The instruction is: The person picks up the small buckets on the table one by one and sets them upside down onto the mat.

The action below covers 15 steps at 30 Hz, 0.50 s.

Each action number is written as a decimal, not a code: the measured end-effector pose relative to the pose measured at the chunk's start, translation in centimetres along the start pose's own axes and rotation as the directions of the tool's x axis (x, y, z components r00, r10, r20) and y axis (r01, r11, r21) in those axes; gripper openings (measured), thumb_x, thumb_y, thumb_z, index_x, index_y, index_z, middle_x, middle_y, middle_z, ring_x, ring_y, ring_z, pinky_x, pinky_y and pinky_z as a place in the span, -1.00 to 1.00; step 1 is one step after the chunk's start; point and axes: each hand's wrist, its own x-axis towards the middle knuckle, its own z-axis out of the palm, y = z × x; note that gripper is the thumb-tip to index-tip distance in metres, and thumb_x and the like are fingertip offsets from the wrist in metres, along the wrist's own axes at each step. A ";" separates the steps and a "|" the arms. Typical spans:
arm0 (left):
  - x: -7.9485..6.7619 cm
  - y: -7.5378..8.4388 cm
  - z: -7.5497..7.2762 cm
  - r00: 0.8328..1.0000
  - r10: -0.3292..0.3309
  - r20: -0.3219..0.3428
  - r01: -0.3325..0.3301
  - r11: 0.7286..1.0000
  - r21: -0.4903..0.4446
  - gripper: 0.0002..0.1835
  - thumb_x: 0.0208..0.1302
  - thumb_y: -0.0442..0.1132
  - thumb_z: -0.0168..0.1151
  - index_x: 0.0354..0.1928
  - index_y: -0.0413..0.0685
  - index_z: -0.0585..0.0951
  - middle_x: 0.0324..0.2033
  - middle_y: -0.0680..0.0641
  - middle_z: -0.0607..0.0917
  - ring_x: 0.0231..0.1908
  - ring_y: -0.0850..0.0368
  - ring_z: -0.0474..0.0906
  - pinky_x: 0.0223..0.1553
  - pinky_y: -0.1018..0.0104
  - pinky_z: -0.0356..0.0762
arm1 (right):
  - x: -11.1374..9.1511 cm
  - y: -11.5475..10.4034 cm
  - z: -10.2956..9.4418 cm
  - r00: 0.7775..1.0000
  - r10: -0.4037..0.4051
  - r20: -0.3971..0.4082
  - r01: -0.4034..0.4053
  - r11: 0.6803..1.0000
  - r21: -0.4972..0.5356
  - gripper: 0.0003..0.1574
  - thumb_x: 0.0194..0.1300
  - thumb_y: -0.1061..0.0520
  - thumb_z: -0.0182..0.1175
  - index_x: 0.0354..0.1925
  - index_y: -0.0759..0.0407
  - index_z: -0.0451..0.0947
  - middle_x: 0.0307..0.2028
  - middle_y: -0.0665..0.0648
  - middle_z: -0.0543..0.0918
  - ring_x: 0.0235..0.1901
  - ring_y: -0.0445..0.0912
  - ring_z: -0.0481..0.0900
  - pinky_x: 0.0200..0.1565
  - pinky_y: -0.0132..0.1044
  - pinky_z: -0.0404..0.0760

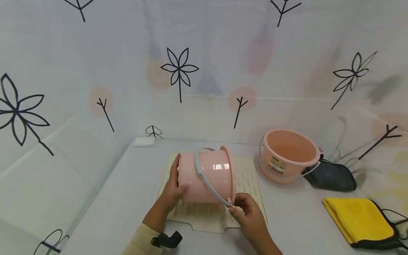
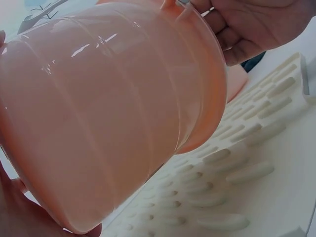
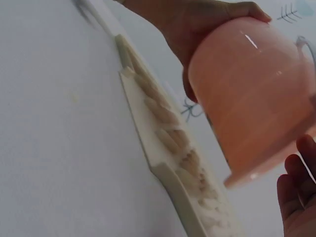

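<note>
Pale pink plastic bucket (image 1: 216, 177), round and glossy with a curved grey handle (image 1: 208, 184), is held on its side over a cream plastic board with raised ribs (image 1: 208, 219), base toward the left and rim toward the right; the right wrist view shows it clear of the board. Past the board's far left corner, a small white rectangular block (image 1: 144, 142) sits on the white-covered table (image 1: 121, 198). Over the board's left part, the left hand (image 1: 173, 191), coming from a beige sleeve (image 1: 143, 241), grips the bucket at its base end, thumb on the near side. Over the board's right part, the right hand (image 1: 251, 215) pinches the rim beside the handle's near joint. Just right of the board's far right corner, a peach plastic bucket with a label (image 1: 294, 169) stands upright. Farther right of the board lies a dark grey soft pouch (image 1: 333, 176), then a folded yellow cloth with black edging (image 1: 360, 219), closer to the camera.
</note>
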 end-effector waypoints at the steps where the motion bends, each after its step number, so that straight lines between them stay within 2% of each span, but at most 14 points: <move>1: 0.0 0.0 -0.2 1.000 -0.003 -0.003 0.003 1.000 -0.003 0.21 0.19 0.43 0.32 0.68 0.47 -0.22 0.53 -0.18 0.24 0.26 -0.18 0.44 0.07 0.05 0.60 | 0.0 0.0 -0.2 1.000 -0.006 -0.005 0.005 1.000 -0.029 -0.65 0.33 0.46 0.30 0.04 0.27 0.51 -0.08 0.11 0.67 -0.04 -0.18 0.64 0.11 -0.41 0.61; 3: 0.0 0.0 -0.6 1.000 -0.007 -0.009 0.007 1.000 -0.005 0.21 0.18 0.42 0.33 0.68 0.48 -0.22 0.53 -0.18 0.23 0.27 -0.17 0.44 0.07 0.08 0.61 | 0.1 0.0 -0.8 1.000 0.001 -0.021 -0.004 0.994 -0.112 -0.65 0.33 0.41 0.34 0.04 0.29 0.53 -0.07 0.15 0.68 -0.02 -0.22 0.64 0.12 -0.45 0.59; 5: 0.0 0.0 -1.1 1.000 -0.017 -0.018 0.017 1.000 0.004 0.21 0.18 0.41 0.33 0.68 0.50 -0.22 0.55 -0.18 0.22 0.27 -0.18 0.43 0.07 0.09 0.61 | 0.1 -0.1 -1.6 0.998 0.037 -0.041 -0.045 0.975 -0.216 -0.65 0.33 0.31 0.39 0.05 0.26 0.55 -0.04 0.16 0.70 0.00 -0.23 0.64 0.12 -0.45 0.60; 9: 0.0 0.6 -2.1 0.999 -0.031 -0.024 0.032 0.999 0.040 0.21 0.20 0.39 0.33 0.68 0.47 -0.24 0.56 -0.21 0.18 0.29 -0.24 0.41 0.06 0.09 0.61 | 0.1 -0.2 -3.3 0.992 0.109 -0.070 -0.129 0.892 -0.432 -0.57 0.30 0.10 0.49 0.06 0.19 0.61 -0.01 0.09 0.71 0.00 -0.11 0.67 0.09 -0.31 0.66; 12: -0.2 1.2 -3.0 0.999 -0.037 -0.027 0.038 0.997 0.069 0.20 0.21 0.40 0.30 0.68 0.48 -0.25 0.55 -0.23 0.17 0.30 -0.30 0.39 0.07 0.05 0.59 | 0.1 0.0 -4.6 0.987 0.141 -0.072 -0.157 0.839 -0.521 -0.48 0.28 0.01 0.52 0.10 0.18 0.62 0.02 0.06 0.68 0.01 -0.04 0.65 0.08 -0.19 0.69; 15: -0.2 1.9 -3.9 0.998 -0.039 -0.041 0.043 0.992 0.115 0.19 0.20 0.45 0.28 0.68 0.51 -0.25 0.57 -0.21 0.14 0.33 -0.36 0.36 0.07 -0.01 0.60 | 0.1 0.2 -5.8 0.985 0.164 -0.061 -0.170 0.811 -0.560 -0.39 0.29 -0.04 0.51 0.17 0.21 0.59 0.08 0.09 0.64 0.03 -0.03 0.61 0.06 -0.11 0.69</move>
